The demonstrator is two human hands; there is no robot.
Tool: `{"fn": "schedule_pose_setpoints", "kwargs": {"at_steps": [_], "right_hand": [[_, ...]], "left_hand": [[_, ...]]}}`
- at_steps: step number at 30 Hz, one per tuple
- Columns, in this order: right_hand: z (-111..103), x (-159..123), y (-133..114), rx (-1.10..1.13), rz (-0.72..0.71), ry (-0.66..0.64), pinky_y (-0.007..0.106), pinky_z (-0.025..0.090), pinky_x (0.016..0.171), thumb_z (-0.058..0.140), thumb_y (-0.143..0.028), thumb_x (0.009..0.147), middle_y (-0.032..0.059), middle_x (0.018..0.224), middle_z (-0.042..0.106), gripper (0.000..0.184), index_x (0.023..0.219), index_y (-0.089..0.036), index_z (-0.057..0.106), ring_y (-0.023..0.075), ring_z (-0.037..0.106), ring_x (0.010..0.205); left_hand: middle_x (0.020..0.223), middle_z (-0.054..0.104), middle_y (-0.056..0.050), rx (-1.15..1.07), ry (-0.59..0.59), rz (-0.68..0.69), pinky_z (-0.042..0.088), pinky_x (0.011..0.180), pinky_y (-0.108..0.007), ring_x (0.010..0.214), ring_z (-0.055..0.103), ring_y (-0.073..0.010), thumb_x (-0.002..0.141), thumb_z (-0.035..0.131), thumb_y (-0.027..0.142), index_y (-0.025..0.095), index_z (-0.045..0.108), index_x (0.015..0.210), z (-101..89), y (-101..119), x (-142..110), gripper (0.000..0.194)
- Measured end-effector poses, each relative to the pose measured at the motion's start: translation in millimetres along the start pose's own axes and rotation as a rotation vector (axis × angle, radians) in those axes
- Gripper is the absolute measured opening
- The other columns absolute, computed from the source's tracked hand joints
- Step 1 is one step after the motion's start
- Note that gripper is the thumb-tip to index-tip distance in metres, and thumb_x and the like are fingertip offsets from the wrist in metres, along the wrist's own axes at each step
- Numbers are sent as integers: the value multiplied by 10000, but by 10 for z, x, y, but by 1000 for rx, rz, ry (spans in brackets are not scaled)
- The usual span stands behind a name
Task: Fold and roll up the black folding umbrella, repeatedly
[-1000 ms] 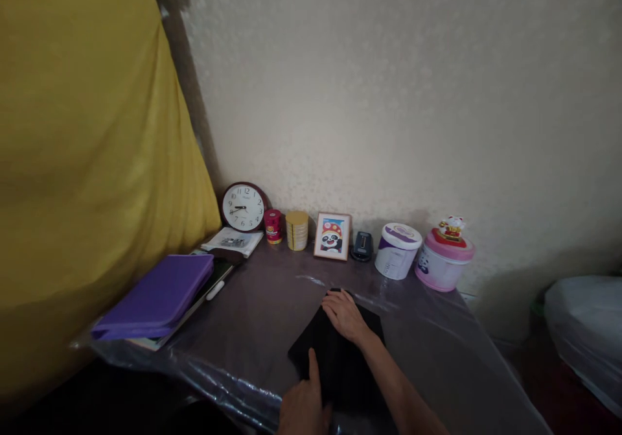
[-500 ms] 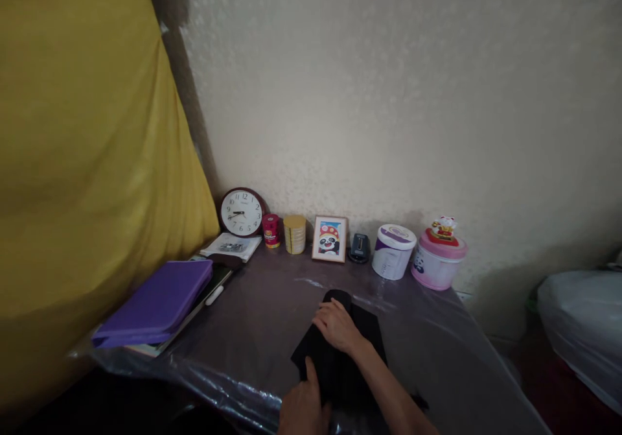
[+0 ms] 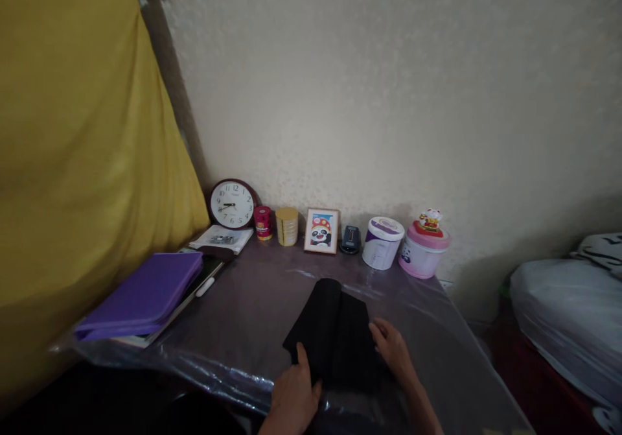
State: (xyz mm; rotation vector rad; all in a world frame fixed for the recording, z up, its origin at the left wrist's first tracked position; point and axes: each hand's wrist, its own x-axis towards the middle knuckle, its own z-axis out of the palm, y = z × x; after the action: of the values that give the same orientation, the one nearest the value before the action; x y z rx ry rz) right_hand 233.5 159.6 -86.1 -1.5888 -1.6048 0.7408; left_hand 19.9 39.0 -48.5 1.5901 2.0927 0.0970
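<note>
A piece of black cloth (image 3: 323, 331) lies folded on the table near its front edge, with a raised fold running down its middle. My left hand (image 3: 294, 393) is at the cloth's lower left, its index finger stretched out on the fabric and its thumb apart. At the right edge of the cloth is my right hand (image 3: 392, 351), fingers curled and closed on the border. The lower part of the cloth is dark and hard to make out.
Along the wall stand a clock (image 3: 233, 203), red can (image 3: 263, 223), yellow-lidded can (image 3: 287, 227), panda picture (image 3: 321, 231), small dark device (image 3: 350, 240), white tub (image 3: 383, 244) and pink tub (image 3: 422, 253) bearing a cat figurine (image 3: 429, 222). A purple folder (image 3: 146, 292) lies left.
My right hand has moved from the top of the cloth to its right edge. The left hand stays at the lower left. The view has shifted slightly.
</note>
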Motion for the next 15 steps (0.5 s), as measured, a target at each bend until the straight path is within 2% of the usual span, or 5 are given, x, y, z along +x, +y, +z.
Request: {"fn": "schedule_pose_setpoints", "kwargs": {"at_steps": [6, 11, 15], "right_hand": [[14, -108, -55, 19, -2, -25, 347, 496, 670, 466, -493, 685, 59, 834, 697, 363, 842, -229, 660, 254, 644, 795], [30, -96, -70, -1, -10, 19, 370, 476, 742, 469, -506, 677, 76, 791, 691, 352, 769, -213, 641, 266, 637, 810], [90, -112, -97, 16, -14, 4, 360, 478, 740, 481, -494, 683, 81, 801, 682, 337, 791, -205, 615, 261, 636, 812]], "left_hand": [[1024, 638, -170, 10, 24, 29, 400, 780, -315, 955, 595, -243, 814, 410, 279, 23, 126, 1382, 34, -18, 10, 684], [1036, 635, -170, 2, 6, 28, 402, 780, -328, 957, 591, -254, 821, 403, 289, 15, 107, 1382, 11, -15, -1, 691], [1042, 633, -172, 8, -1, 28, 400, 792, -322, 968, 588, -252, 833, 385, 283, 9, 118, 1380, -28, -6, -11, 667]]}}
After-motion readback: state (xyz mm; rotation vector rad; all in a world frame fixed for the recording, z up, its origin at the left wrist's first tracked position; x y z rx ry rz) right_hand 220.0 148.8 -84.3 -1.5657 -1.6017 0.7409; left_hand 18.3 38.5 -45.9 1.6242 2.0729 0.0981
